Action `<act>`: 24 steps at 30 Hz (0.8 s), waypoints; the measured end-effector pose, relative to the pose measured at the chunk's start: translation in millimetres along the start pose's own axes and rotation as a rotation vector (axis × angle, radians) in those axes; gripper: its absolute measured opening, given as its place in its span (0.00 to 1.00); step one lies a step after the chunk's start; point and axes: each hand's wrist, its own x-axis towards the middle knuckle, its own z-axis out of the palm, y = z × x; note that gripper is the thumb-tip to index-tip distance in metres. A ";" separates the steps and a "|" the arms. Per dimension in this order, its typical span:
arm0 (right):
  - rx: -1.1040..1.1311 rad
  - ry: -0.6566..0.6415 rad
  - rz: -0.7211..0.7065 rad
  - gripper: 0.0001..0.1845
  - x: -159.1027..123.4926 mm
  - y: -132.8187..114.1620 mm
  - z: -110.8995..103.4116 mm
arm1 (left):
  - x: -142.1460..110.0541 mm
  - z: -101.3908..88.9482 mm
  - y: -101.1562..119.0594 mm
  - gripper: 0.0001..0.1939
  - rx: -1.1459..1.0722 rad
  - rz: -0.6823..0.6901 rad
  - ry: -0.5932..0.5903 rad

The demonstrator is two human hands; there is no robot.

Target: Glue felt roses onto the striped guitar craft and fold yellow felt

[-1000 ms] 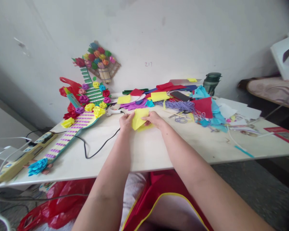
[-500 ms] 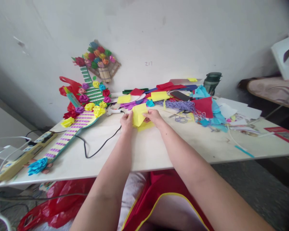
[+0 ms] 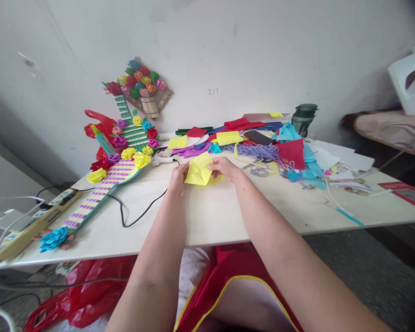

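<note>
Between my hands, just above the table, a creased piece of yellow crepe paper (image 3: 198,170) is stretched out. My left hand (image 3: 178,177) pinches its left edge. On the opposite side, the thumb and fingers of my right hand (image 3: 224,168) are closed on the right edge. More yellow paper (image 3: 214,180) shows beneath it, partly hidden. A white-handled glue gun (image 3: 162,159) with a black cord lies beyond my left hand.
Coloured paper (image 3: 228,138), purple yarn (image 3: 254,150) and a dark phone (image 3: 258,137) are heaped along the wall. Flower-decorated striped panels (image 3: 103,193) and a power strip (image 3: 38,226) stand left. A dark bottle (image 3: 303,121) is at the back right.
My hands have moved slightly apart, my left hand shifting left. The yellow paper, earlier narrower and folded upright, is now spread wider and flatter between them.
</note>
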 end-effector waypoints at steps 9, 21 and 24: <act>0.022 0.154 0.001 0.06 -0.2 -2.2 1.6 | -6.0 2.9 2.6 0.12 0.031 -0.028 -0.075; 0.047 0.089 0.016 0.04 -2.8 -3.8 -2.0 | -11.4 7.4 6.1 0.18 0.043 -0.014 -0.175; 0.056 0.097 0.018 0.03 -2.8 -4.0 -2.6 | -10.8 7.4 5.3 0.19 0.029 -0.009 -0.201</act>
